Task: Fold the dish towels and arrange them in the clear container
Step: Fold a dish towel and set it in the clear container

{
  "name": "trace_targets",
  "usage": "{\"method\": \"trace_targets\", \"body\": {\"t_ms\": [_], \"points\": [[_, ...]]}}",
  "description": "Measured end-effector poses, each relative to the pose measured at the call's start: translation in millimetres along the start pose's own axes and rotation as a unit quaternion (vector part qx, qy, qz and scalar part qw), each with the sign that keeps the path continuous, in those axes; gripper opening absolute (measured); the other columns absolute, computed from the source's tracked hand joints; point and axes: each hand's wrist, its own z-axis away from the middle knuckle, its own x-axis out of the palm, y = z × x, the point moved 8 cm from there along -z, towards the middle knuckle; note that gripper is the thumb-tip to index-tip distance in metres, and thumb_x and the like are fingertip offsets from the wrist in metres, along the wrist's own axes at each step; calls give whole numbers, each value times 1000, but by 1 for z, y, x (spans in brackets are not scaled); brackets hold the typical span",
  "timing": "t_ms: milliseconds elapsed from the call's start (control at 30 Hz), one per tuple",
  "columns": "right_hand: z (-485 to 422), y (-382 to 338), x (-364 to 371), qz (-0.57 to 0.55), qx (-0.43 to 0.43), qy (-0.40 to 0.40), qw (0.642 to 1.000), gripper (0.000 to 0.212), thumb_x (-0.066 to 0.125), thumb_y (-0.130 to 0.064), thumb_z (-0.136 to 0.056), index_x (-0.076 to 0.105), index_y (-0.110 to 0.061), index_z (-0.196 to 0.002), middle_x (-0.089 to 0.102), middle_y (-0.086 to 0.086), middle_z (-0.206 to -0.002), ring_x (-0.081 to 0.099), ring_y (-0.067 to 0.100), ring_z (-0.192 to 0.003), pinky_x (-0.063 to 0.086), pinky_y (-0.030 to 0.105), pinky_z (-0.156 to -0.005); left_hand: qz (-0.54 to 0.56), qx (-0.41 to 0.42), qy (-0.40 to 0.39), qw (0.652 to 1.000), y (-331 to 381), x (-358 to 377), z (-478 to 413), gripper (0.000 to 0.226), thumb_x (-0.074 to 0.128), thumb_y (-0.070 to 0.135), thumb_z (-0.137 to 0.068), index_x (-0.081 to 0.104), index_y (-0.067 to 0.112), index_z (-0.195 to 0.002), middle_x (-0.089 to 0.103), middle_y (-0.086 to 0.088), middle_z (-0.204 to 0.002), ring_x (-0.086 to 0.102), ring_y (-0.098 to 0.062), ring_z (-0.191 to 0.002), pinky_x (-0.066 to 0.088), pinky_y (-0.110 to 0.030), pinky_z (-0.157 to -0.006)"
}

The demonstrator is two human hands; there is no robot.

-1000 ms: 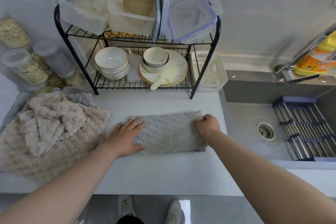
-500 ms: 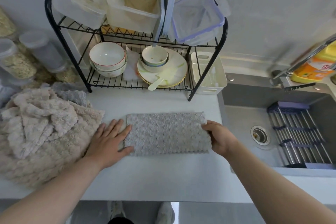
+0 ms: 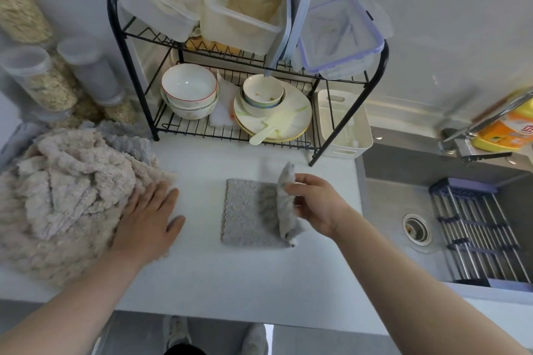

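A grey dish towel [image 3: 245,213] lies on the white counter [image 3: 230,282], its right end lifted and curling over to the left. My right hand [image 3: 314,207] pinches that raised end. My left hand [image 3: 150,219] lies flat, fingers straight, on the counter at the edge of a beige heap of towels [image 3: 63,202], well clear of the grey towel. Clear plastic containers [image 3: 161,0] sit on the top shelf of the black wire rack [image 3: 144,101].
The rack's lower shelf holds bowls [image 3: 189,95] and plates [image 3: 277,118]; a white bin [image 3: 343,124] hangs at its right. Grain jars [image 3: 43,78] stand at the back left. The sink [image 3: 418,210] with a drying rack [image 3: 484,233] lies to the right.
My right hand has lifted the towel's right end and carried it leftward. My left hand has slid off the grey towel to the heap's edge.
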Motion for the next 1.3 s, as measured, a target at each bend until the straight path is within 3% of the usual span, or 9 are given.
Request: {"method": "trace_targets", "body": {"t_ms": [200,467,600,767,867,967,1067,1200,1300], "points": [[-27,32,56,141,19,25,990,14,63,3,-80,59,-10,-75,54,7,-60,51,20,-46,50,35,-59,6,5,27,1000,3,-1,3,69,32,52,-86,48,13,-140,41,-12,-150,33,-28,-140,9,-44,-120],[-10,25,51,200,-78,-1,977,30,52,-2,-92,65,-14,-117,66,8,-104,65,25,-74,60,36,-74,18,3,28,999,0,-1,2,70,36,54,-83,50,14,-139,42,-10,-149,35,-27,-140,4,-40,-118],[10,17,44,634,-311,48,707,49,44,-37,-88,50,-33,-136,48,10,-140,45,34,-127,37,43,-107,15,3,33,999,1,-1,2,70,37,54,-83,49,14,-139,41,-10,-150,34,-27,-140,0,-38,-118],[-7,72,66,790,-215,-46,572,65,18,-59,-95,-2,-36,-153,-17,11,-161,-20,36,-146,-14,53,-115,-4,14,39,999,2,6,-1,73,34,56,-85,41,14,-145,33,-11,-154,28,-27,-143,3,-42,-119],[-10,72,71,772,-191,-46,605,66,24,-56,-94,3,-35,-153,-13,10,-162,-17,34,-147,-10,54,-117,-26,11,10,1000,1,11,-4,79,19,60,-86,23,17,-152,14,-10,-160,10,-26,-148,-8,-42,-118],[1,51,56,626,-218,76,745,61,44,-49,-90,29,-28,-146,19,12,-156,14,33,-145,12,44,-117,-32,7,-29,999,7,3,-2,82,5,60,-84,7,20,-155,-4,-8,-162,-8,-26,-149,-16,-45,-116],[13,50,18,490,-45,202,847,49,52,-34,-83,46,-11,-126,44,13,-133,39,33,-125,33,38,-103,29,57,-1,998,41,-25,4,79,6,58,-85,15,19,-153,1,-7,-163,-8,-21,-149,-14,-41,-116],[14,47,26,480,-24,87,873,25,52,-22,-79,48,-13,-102,59,7,-104,56,26,-94,52,34,-80,222,120,15,968,99,-67,-4,85,48,56,-86,11,21,-153,3,2,-162,-2,-13,-149,4,-32,-121],[31,25,30,405,-99,-5,909,30,61,-15,-76,43,-22,-99,58,1,-87,54,21,-75,51,35,-62,370,62,-101,921,116,-83,-16,116,79,43,-64,5,31,-153,17,7,-159,18,-16,-146,25,-34,-116]]}}
